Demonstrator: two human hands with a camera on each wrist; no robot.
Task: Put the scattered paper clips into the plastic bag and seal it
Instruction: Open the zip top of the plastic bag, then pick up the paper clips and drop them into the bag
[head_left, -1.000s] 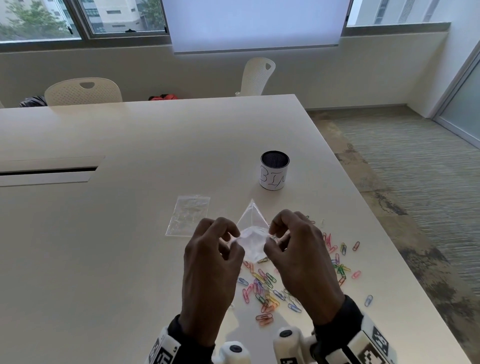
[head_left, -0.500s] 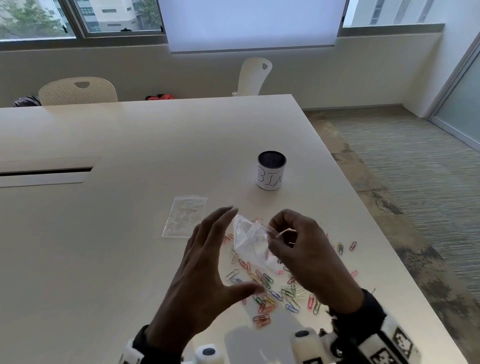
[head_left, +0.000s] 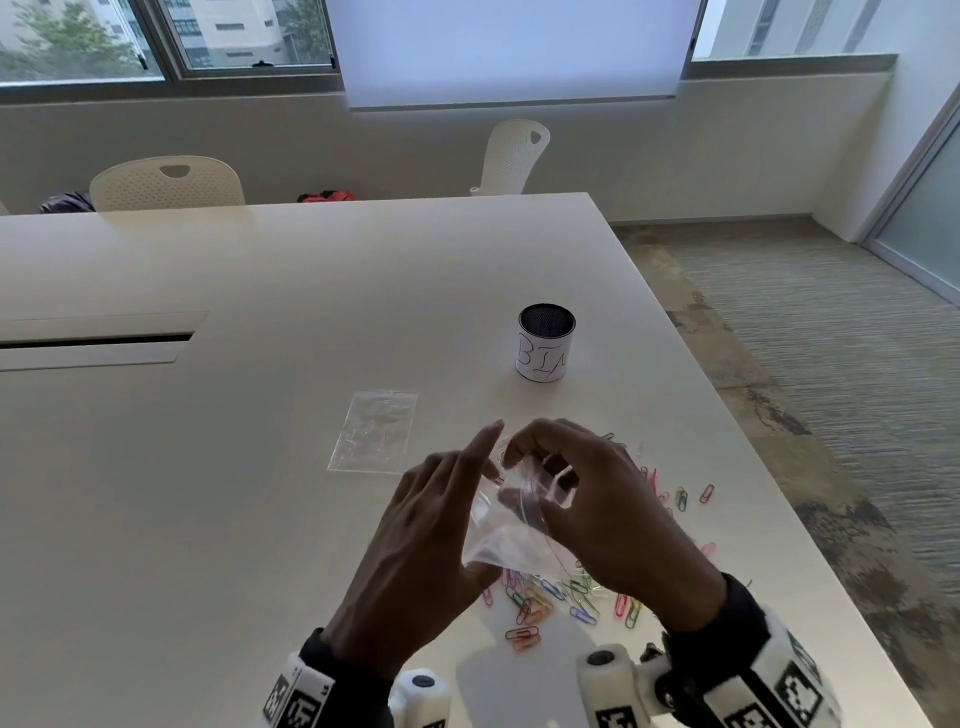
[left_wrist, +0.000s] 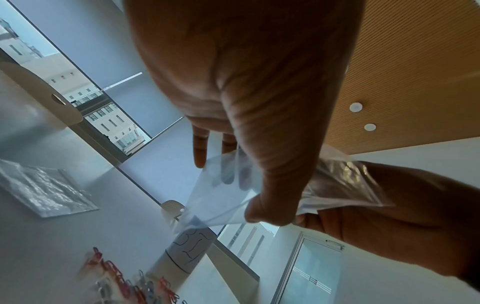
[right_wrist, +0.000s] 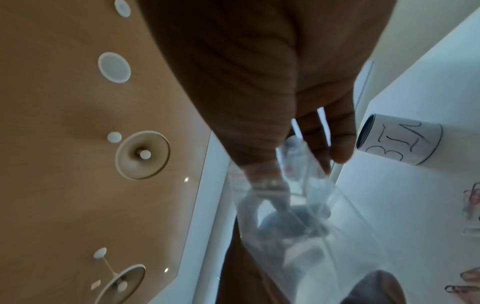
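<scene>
grip, right hand: right hand (head_left: 597, 499) has its fingers curled over the top edge of the plastic bag (head_left: 511, 530) and pinches it, holding the bag up off the tabletop.
grip, left hand: left hand (head_left: 415, 551) has the thumb under the bag's lower part and straight fingers behind it; in the left wrist view the thumb (left_wrist: 272, 201) presses the film and the fingertips (left_wrist: 200, 156) show through it, so it holds the bag between thumb and fingers.
plastic bag: clear, crumpled, held between both hands above the paper clips, near the right edge of the tabletop (head_left: 208, 519); whether its mouth is open or sealed i cannot tell.
paper clips: coloured paper clips (head_left: 550, 597) lie loose on the tabletop under and to the right of the hands, most in a cluster near the front edge, a few more spread toward the right edge (head_left: 693, 496).
bag contents: no clips can be made out inside the held bag.
second bag: another clear bag (head_left: 374, 431) lies flat on the tabletop, left of the hands and apart from the clips.
cup: a round white cup (head_left: 545, 351) with "bin" handwritten on it stands upright behind the hands, toward the right edge.
chairs: two white chairs (head_left: 166, 184) stand beyond the far edge.
</scene>
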